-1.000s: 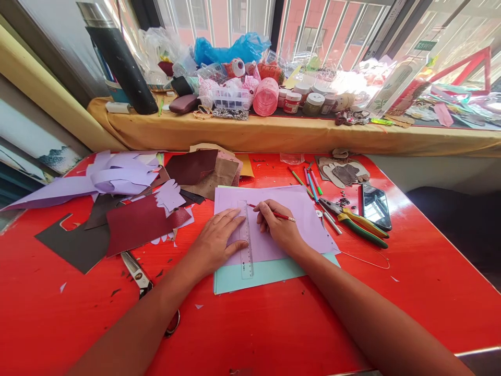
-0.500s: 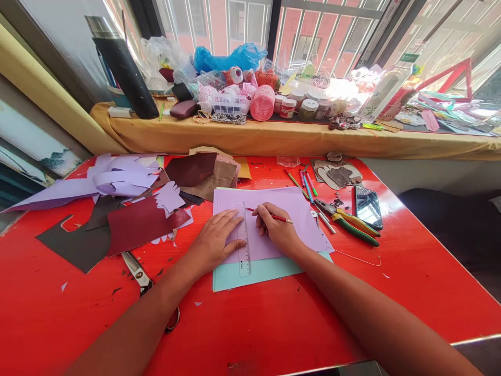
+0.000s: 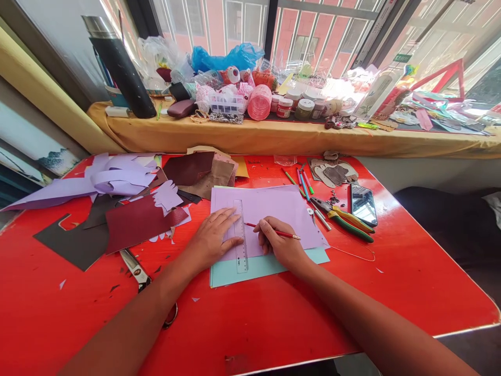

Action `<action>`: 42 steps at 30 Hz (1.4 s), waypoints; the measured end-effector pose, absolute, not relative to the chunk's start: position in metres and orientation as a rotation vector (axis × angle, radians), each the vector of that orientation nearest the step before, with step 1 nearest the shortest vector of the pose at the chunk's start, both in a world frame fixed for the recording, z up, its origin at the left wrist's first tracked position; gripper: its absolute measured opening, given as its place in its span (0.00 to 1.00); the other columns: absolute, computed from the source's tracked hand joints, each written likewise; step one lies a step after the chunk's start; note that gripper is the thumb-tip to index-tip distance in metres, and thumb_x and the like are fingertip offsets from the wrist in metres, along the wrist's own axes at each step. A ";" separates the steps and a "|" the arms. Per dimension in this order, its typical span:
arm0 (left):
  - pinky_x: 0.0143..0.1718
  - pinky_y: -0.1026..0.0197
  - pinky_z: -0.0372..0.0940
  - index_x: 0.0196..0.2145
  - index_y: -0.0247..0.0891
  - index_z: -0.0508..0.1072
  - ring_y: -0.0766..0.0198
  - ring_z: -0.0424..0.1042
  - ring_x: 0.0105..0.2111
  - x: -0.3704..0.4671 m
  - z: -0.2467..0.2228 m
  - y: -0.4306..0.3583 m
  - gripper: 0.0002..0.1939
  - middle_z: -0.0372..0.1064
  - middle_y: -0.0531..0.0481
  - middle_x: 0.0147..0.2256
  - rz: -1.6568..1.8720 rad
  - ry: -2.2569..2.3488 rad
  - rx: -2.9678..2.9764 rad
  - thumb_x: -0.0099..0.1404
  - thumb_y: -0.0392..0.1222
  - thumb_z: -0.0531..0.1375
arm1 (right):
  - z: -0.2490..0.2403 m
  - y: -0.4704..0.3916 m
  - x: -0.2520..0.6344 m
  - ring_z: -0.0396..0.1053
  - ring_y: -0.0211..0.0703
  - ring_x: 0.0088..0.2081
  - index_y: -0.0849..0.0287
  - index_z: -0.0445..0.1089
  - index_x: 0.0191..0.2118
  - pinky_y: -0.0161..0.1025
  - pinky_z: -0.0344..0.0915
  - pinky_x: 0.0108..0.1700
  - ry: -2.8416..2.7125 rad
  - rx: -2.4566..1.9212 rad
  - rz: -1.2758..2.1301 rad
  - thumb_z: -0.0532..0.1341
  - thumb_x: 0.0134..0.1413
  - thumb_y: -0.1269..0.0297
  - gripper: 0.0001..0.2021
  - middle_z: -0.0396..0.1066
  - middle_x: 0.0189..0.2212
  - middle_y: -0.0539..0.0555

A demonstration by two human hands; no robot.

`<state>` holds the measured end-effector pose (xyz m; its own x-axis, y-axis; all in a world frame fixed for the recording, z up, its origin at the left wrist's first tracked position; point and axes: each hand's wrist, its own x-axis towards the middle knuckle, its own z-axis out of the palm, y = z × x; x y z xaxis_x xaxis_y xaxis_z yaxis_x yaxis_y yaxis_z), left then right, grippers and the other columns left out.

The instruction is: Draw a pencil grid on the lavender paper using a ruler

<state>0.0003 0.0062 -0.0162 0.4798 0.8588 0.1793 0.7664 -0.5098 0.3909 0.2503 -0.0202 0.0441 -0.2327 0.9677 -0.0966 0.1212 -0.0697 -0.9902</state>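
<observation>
A clear plastic ruler lies upright across a lilac paper sheet, its lower end over the light-blue paper beneath. My left hand rests flat with fingers stretched out, fingertips and thumb pressing on the ruler. My right hand is closed around a red pencil. The pencil tip points left and is at or close to the ruler's right edge; whether it touches the paper is hard to see.
Scissors lie partly under my left forearm. Leather pieces and lilac paper scraps cover the left side. Pliers, a phone and several pens lie to the right. Jars and a black flask stand on the sill.
My right hand has moved down along the ruler with the pencil, toward me. My left hand keeps its place on the ruler. The whole view has shifted slightly.
</observation>
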 end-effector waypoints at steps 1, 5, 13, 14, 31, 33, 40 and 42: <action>0.75 0.41 0.56 0.74 0.46 0.66 0.46 0.58 0.75 0.000 -0.016 0.006 0.36 0.60 0.44 0.75 0.519 1.387 2.474 0.78 0.68 0.57 | 0.045 -0.024 0.251 0.68 0.39 0.22 0.55 0.74 0.36 0.38 0.62 0.26 -1.433 -1.238 1.403 0.59 0.74 0.46 0.20 0.70 0.24 0.47; 0.76 0.41 0.55 0.74 0.47 0.66 0.46 0.58 0.76 0.000 -0.016 0.007 0.36 0.60 0.45 0.75 0.512 1.386 2.480 0.78 0.68 0.56 | 0.049 -0.036 0.254 0.67 0.38 0.22 0.56 0.74 0.36 0.38 0.60 0.26 -1.437 -1.258 1.424 0.59 0.75 0.47 0.19 0.70 0.25 0.47; 0.75 0.41 0.56 0.74 0.43 0.66 0.46 0.58 0.76 0.000 -0.013 0.007 0.39 0.59 0.43 0.76 0.481 1.387 2.467 0.78 0.70 0.55 | 0.048 -0.056 0.260 0.67 0.38 0.21 0.56 0.74 0.36 0.37 0.64 0.26 -1.416 -1.271 1.480 0.59 0.74 0.44 0.21 0.69 0.25 0.47; 0.75 0.41 0.56 0.74 0.43 0.66 0.45 0.58 0.76 0.000 -0.013 0.007 0.39 0.59 0.43 0.76 0.478 1.388 2.464 0.78 0.71 0.55 | 0.049 -0.058 0.260 0.67 0.38 0.21 0.56 0.74 0.36 0.37 0.64 0.26 -1.415 -1.274 1.483 0.59 0.74 0.44 0.21 0.69 0.24 0.47; 0.76 0.39 0.54 0.75 0.47 0.64 0.45 0.57 0.76 -0.001 -0.010 0.007 0.37 0.59 0.44 0.76 0.459 1.381 2.453 0.78 0.69 0.56 | 0.050 -0.073 0.263 0.68 0.38 0.22 0.56 0.74 0.36 0.36 0.65 0.27 -1.414 -1.270 1.489 0.59 0.75 0.43 0.22 0.69 0.24 0.47; 0.76 0.39 0.54 0.75 0.47 0.65 0.45 0.57 0.76 -0.001 -0.010 0.007 0.37 0.59 0.44 0.76 0.460 1.379 2.453 0.78 0.69 0.56 | 0.050 -0.073 0.264 0.68 0.38 0.22 0.55 0.74 0.36 0.37 0.65 0.27 -1.414 -1.262 1.489 0.59 0.75 0.43 0.22 0.69 0.24 0.47; 0.76 0.38 0.54 0.75 0.47 0.65 0.44 0.57 0.76 -0.001 -0.011 0.008 0.37 0.59 0.43 0.76 0.471 1.373 2.452 0.78 0.69 0.56 | 0.051 -0.073 0.263 0.67 0.39 0.22 0.55 0.74 0.36 0.37 0.65 0.27 -1.399 -1.272 1.489 0.61 0.73 0.41 0.22 0.69 0.23 0.47; 0.76 0.39 0.55 0.75 0.46 0.65 0.44 0.57 0.76 -0.001 -0.010 0.008 0.38 0.59 0.43 0.76 0.471 1.376 2.450 0.78 0.69 0.56 | 0.053 -0.072 0.262 0.67 0.38 0.21 0.55 0.74 0.35 0.37 0.65 0.26 -1.371 -1.279 1.513 0.61 0.72 0.40 0.23 0.69 0.23 0.47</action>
<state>-0.0014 0.0075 -0.0104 0.4898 0.8607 0.1389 0.7654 -0.5008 0.4042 0.2623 -0.0724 0.0529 -0.2526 0.9465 -0.2010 0.1071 -0.1791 -0.9780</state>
